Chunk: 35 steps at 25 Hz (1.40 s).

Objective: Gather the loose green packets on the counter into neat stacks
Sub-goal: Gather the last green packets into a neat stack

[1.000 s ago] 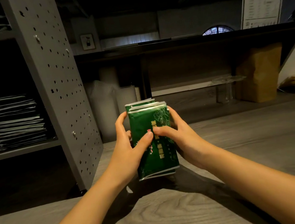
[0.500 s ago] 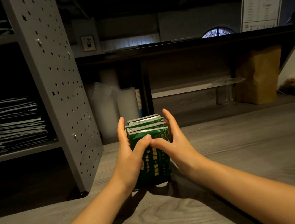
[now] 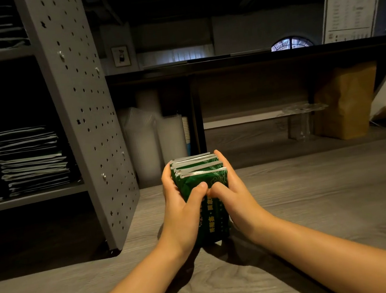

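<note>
A bundle of several green packets (image 3: 214,219) with silver top edges stands upright on its lower edges on the grey wooden counter (image 3: 315,204). My left hand (image 3: 182,208) grips the bundle's left side and my right hand (image 3: 236,199) grips its right side. Both thumbs press on the front packet and meet near its middle. The fingers wrap round the sides, so the back packets are mostly hidden.
A grey perforated shelf panel (image 3: 87,125) stands close on the left, with stacks of packets (image 3: 28,161) on its shelf. Behind the bundle stand clear plastic cup sleeves (image 3: 153,146). A brown paper bag (image 3: 347,103) and a clear stand (image 3: 305,118) sit at the back right.
The bundle was held up and tilted a second ago; both hands have lowered it onto the counter and squared it upright, top edges now level.
</note>
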{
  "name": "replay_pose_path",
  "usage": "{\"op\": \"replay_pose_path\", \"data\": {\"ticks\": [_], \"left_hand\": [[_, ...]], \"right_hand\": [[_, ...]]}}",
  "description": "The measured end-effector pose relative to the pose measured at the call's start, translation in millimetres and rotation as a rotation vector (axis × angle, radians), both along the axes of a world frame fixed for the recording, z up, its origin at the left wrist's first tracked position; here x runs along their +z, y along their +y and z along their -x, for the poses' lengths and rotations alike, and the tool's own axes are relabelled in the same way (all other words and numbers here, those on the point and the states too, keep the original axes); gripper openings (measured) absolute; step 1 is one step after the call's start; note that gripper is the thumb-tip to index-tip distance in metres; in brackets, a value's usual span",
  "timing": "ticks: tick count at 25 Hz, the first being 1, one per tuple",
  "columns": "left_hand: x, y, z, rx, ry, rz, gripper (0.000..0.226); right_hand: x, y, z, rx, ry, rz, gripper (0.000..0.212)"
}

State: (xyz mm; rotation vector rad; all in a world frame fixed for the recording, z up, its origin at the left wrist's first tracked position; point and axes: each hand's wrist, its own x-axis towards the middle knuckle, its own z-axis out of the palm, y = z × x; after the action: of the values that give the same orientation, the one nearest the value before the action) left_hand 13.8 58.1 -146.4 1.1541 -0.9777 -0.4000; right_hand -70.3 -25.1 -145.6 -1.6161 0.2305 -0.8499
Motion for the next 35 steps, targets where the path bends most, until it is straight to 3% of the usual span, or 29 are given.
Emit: {"op": "replay_pose_path", "data": {"ticks": [8,13,17,26,35], "left_hand": [[4.9,4.3,-11.9,0.125,-0.179,-0.060,0.058],[28.1,8.6,-18.1,0.006,-0.154,-0.178,0.067],[50.8,23.1,-11.1,0.000,-0.159,-0.155,0.065],[116.3,99.1,-11.5,0.102,-0.080,-0.133,0.060],[174.8,168.8,1.5,0.279,-0.040,0.084,0.047]], "right_hand": [[10.5,-8.4,6.4,0.024,0.064,0.073,0.068],[30.8,-8.2,10.7,0.007,-0.036,-0.075,0.035],[56.8,2.5,9.5,0.050,-0.045,-0.165,0.023],[117.1,68.4,5.6,0.179,0.006,-0.146,0.027],[188.9,163.9,-12.1,0.263,-0.043,-0.117,0.035]]}}
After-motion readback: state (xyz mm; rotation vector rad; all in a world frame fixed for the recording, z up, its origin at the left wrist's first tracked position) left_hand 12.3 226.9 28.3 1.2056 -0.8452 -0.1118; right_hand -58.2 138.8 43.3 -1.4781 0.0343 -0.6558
